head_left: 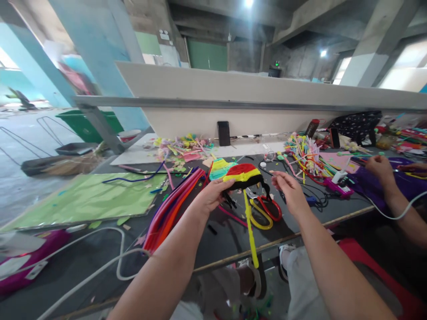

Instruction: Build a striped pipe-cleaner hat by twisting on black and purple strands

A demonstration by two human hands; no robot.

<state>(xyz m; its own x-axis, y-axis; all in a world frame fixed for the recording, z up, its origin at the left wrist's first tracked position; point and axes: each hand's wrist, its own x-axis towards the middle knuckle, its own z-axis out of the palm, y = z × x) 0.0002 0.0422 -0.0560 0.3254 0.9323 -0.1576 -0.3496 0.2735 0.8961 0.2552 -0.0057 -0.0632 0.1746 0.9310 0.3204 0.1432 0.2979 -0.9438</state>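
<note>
My left hand (pixel 213 195) is closed on a striped pipe-cleaner piece (pixel 245 174) in red, yellow, black and pale teal, held above the table. A long yellow pipe cleaner (pixel 250 231) hangs down below it, past the table edge. Loose black strands curl from the piece's right end. To the right of it, apart from the piece, my right hand (pixel 289 189) has thumb and fingertips pinched together. A thin dark strand shows at those fingertips; what they hold is unclear. Scissors (pixel 271 209) with red and yellow handles lie beneath the piece.
Bundled pipe cleaners (pixel 176 204) lie left of my left arm, beside a green sheet (pixel 100 198). A phone (pixel 223 133) leans at the back. A purple-and-white device (pixel 30 258) with a white cord sits near left. Another person's hand (pixel 380 169) works at right.
</note>
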